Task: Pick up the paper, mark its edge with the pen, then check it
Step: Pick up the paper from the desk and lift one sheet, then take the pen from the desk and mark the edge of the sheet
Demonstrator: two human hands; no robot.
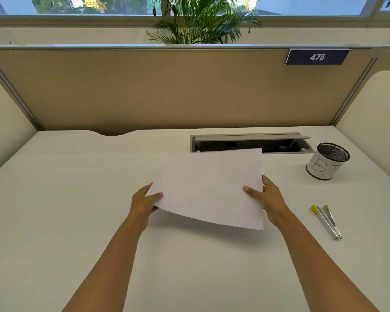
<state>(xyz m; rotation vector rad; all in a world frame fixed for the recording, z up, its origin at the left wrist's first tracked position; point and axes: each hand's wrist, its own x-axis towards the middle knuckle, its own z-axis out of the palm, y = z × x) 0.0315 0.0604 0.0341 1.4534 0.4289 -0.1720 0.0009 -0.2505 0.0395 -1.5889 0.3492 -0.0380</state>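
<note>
Gripping paper (208, 188) by side edges: left hand (143, 202), right hand (269, 199); sheet lifted off desk (77, 199).

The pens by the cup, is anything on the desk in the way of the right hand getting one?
Nothing visible is. The pens lie on bare desk to the right of the right hand, and the mesh cup sits further back. But both that hand and the left hand hold the paper.

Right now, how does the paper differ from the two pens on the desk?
The paper is held off the desk by both hands, left hand and right hand; the pens lie untouched. The paper is wide, flat and plain white; the pens are slim, silver with yellow ends.
</note>
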